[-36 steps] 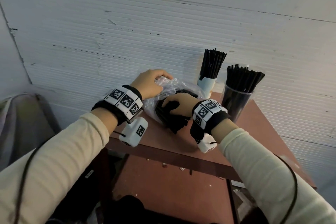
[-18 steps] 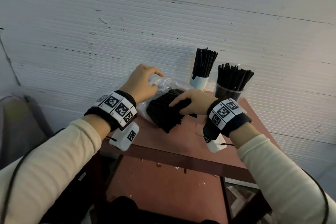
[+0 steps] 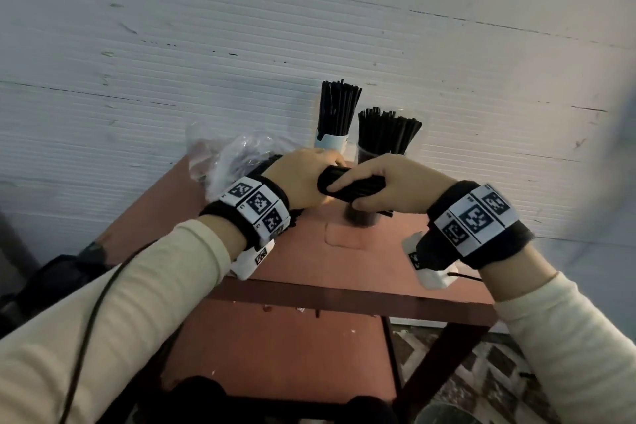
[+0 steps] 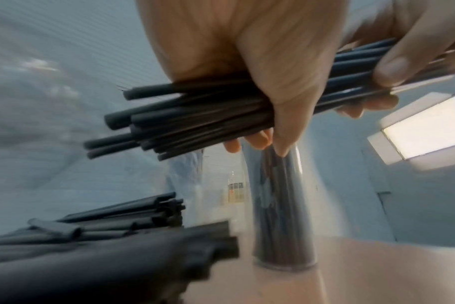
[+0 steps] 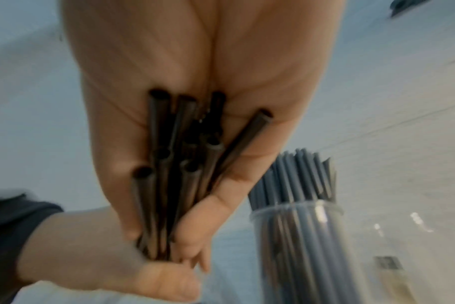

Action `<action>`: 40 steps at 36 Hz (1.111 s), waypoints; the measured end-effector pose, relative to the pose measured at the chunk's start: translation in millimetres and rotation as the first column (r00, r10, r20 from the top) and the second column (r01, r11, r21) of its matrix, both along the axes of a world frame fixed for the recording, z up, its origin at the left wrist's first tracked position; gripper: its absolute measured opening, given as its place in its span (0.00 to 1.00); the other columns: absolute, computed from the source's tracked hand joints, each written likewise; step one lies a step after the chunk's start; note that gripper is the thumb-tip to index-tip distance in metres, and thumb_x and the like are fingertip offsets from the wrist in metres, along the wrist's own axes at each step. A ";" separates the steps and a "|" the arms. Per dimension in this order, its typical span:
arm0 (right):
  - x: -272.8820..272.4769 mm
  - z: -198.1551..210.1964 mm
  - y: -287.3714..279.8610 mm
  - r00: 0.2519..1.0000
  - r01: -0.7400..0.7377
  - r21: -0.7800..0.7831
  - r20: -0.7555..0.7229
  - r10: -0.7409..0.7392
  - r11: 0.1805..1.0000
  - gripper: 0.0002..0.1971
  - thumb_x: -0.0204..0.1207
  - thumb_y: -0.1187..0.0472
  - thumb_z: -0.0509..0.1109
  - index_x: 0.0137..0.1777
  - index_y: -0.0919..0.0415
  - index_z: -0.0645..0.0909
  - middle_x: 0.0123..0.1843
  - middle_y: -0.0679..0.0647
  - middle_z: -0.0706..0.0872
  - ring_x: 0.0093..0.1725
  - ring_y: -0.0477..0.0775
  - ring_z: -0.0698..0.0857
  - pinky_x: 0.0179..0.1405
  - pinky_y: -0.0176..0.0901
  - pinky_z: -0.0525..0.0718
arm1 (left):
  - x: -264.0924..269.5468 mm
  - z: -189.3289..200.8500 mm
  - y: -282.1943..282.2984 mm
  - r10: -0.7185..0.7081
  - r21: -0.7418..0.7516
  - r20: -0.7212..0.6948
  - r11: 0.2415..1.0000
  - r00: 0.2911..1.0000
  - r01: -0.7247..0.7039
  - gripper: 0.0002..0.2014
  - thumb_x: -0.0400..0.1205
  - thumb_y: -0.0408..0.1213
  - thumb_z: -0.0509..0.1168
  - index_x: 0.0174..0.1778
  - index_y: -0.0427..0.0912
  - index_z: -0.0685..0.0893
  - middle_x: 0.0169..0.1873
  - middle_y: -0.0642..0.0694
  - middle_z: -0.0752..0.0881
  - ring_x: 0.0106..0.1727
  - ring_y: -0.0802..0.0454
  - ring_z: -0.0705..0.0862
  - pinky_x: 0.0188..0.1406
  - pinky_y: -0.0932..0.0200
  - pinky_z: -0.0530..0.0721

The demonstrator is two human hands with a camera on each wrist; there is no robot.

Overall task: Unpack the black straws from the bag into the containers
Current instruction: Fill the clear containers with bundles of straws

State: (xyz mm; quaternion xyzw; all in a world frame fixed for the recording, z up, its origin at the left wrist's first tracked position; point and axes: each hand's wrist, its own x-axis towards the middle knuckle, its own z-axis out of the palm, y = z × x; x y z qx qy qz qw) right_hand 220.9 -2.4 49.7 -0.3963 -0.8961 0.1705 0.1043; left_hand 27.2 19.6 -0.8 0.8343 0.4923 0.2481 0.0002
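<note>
Both hands — left hand [image 3: 303,179], right hand [image 3: 382,182] — grip straw bundle [image 3: 347,184] above table [image 3: 344,262]

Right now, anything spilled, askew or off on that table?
Nothing spilled. Both the left hand and right hand hold one bundle of black straws level above the table. Loose straws lie by the plastic bag; expected mid-unpack.
</note>
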 end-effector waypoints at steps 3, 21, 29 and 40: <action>16.7 7.4 -7.9 0.994 0.010 0.018 -0.113 -0.008 1.000 0.23 0.74 0.65 0.75 0.66 0.42 0.83 0.48 0.42 0.88 0.38 0.34 0.84 0.40 0.28 0.80 | 13.6 5.3 -3.6 0.018 -0.008 0.030 1.000 0.999 -0.018 0.07 0.78 0.38 0.67 0.49 0.41 0.85 0.41 0.45 0.88 0.45 0.45 0.86 0.42 0.53 0.81; 4.0 33.2 -5.0 0.809 0.223 0.431 -0.583 0.081 0.874 0.19 0.79 0.62 0.66 0.71 0.54 0.79 0.65 0.45 0.82 0.65 0.42 0.80 0.68 0.41 0.78 | 55.7 -5.9 -3.4 0.022 -0.316 0.712 0.902 0.702 0.293 0.11 0.77 0.44 0.75 0.46 0.40 0.87 0.36 0.45 0.90 0.42 0.52 0.89 0.56 0.54 0.86; -16.5 7.1 4.4 0.916 0.161 0.455 -0.399 0.039 0.876 0.16 0.80 0.54 0.68 0.67 0.53 0.83 0.65 0.47 0.82 0.66 0.43 0.77 0.69 0.34 0.68 | 46.5 -20.0 -0.7 0.062 -0.387 0.726 0.860 0.685 0.333 0.07 0.79 0.39 0.73 0.45 0.39 0.87 0.41 0.42 0.91 0.50 0.48 0.89 0.63 0.54 0.83; -22.0 -3.5 14.9 0.908 0.193 0.390 -0.418 -0.013 0.900 0.18 0.77 0.55 0.72 0.66 0.55 0.82 0.61 0.47 0.84 0.59 0.38 0.78 0.57 0.15 0.68 | 38.6 -22.2 -0.4 0.075 -0.468 0.675 0.812 0.734 0.348 0.04 0.76 0.34 0.74 0.38 0.40 0.85 0.38 0.40 0.87 0.47 0.48 0.86 0.72 0.42 0.77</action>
